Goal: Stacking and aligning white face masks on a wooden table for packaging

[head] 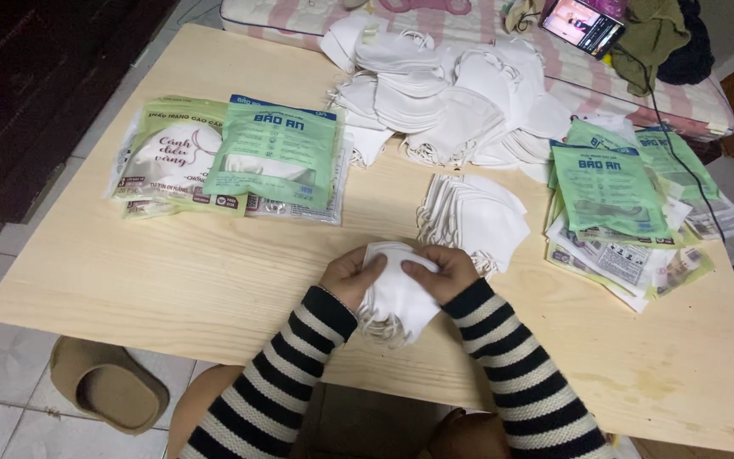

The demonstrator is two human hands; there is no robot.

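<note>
A small stack of white face masks [397,293] sits at the near edge of the pale wooden table [214,280], pinched between both hands: the left hand [348,276] grips its left side, the right hand [443,270] its top right, fingers curled. Just beyond lies a fanned mask stack [477,217]; further back a loose mask heap [443,93]. Green packets [278,157] lie left, more packets [613,200] right.
</note>
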